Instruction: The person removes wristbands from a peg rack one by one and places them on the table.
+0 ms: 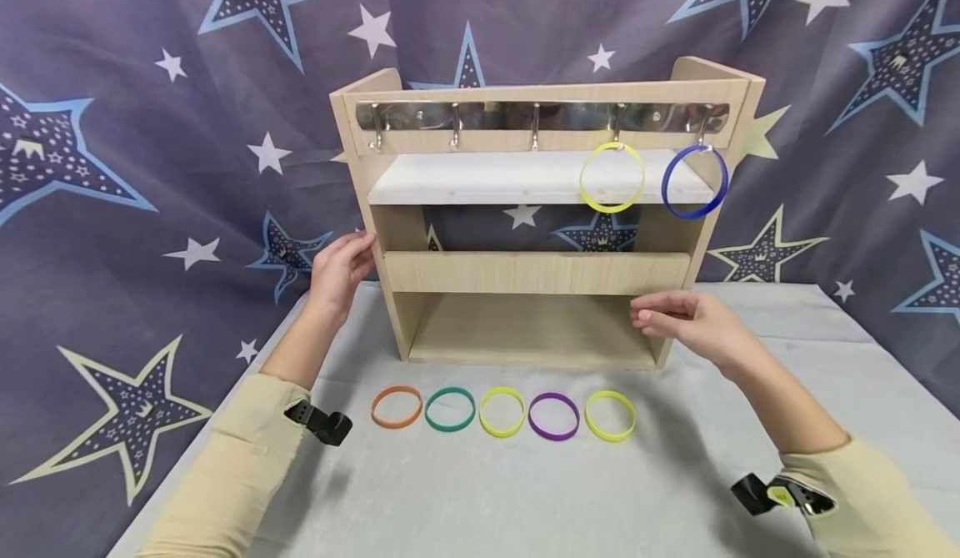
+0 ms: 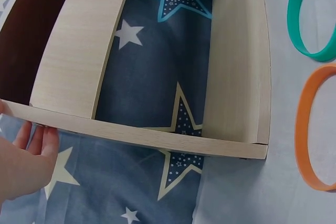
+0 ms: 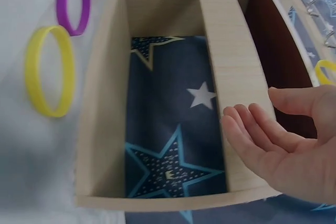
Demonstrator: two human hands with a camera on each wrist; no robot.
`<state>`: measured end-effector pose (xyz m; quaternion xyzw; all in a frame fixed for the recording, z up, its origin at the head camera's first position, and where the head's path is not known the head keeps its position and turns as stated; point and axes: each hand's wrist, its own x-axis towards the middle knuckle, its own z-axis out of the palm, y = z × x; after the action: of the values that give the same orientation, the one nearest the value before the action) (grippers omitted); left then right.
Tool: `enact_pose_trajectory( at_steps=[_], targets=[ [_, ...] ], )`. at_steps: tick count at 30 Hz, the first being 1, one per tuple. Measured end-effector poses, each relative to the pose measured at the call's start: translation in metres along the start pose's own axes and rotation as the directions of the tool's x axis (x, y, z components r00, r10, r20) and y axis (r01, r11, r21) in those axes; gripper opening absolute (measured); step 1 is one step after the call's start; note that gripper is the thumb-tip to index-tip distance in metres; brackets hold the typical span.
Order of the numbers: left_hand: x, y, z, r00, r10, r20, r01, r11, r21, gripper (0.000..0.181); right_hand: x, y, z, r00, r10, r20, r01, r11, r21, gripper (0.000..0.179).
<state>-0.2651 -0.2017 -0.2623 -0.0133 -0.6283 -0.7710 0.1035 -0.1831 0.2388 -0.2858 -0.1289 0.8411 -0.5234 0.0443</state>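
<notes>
My left hand point(image 1: 343, 268) rests its fingertips against the left side panel of a wooden shelf unit point(image 1: 540, 274). In the left wrist view, the fingers point(image 2: 35, 141) lie along that panel's outer face. My right hand point(image 1: 693, 323) hovers by the shelf's lower right side, fingers extended and slightly bent, with nothing held. On the metal hook rail point(image 1: 495, 116), a yellow wristband point(image 1: 584, 187) and a blue wristband point(image 1: 726, 183) hang from the two rightmost hooks. Before the shelf lie orange point(image 1: 375, 415), green point(image 1: 428, 413), yellow point(image 1: 483, 421), purple point(image 1: 553, 437) and another yellow wristband point(image 1: 609, 438) in a row.
A grey-white cloth point(image 1: 465, 500) covers the table beneath the shelf. Behind it hangs a dark star-patterned curtain point(image 1: 225, 108). The shelf has a white upper board point(image 1: 480, 178) and a wooden crossbar point(image 1: 536, 273) below that.
</notes>
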Motion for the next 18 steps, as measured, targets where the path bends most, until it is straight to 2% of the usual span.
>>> enact_pose_trajectory(
  at_steps=[5,8,12,15,18],
  targets=[
    [-0.001,0.000,0.003,1.000,0.005,-0.009,-0.005,0.997,0.076,0.009,0.001,-0.013,0.000,0.996,-0.050,-0.080,0.057,0.995,0.083,0.044],
    [-0.001,0.002,0.004,1.000,0.011,-0.015,-0.009,0.991,0.134,0.029,0.001,-0.019,0.000,0.987,-0.082,-0.137,0.095,0.991,0.093,0.044],
    [-0.001,0.003,0.004,1.000,0.020,-0.020,-0.016,0.983,0.184,0.049,0.003,-0.027,0.000,0.970,-0.147,-0.196,0.184,0.965,0.187,0.028],
    [-0.001,0.003,0.005,0.999,0.024,-0.029,-0.018,0.978,0.208,0.051,0.004,-0.032,0.000,0.957,-0.177,-0.229,0.231,0.943,0.240,0.019],
    [-0.001,0.001,0.005,0.998,0.043,-0.049,-0.027,0.955,0.295,0.051,0.004,-0.038,0.000,0.947,-0.179,-0.268,0.244,0.941,0.234,0.023]
  ],
)
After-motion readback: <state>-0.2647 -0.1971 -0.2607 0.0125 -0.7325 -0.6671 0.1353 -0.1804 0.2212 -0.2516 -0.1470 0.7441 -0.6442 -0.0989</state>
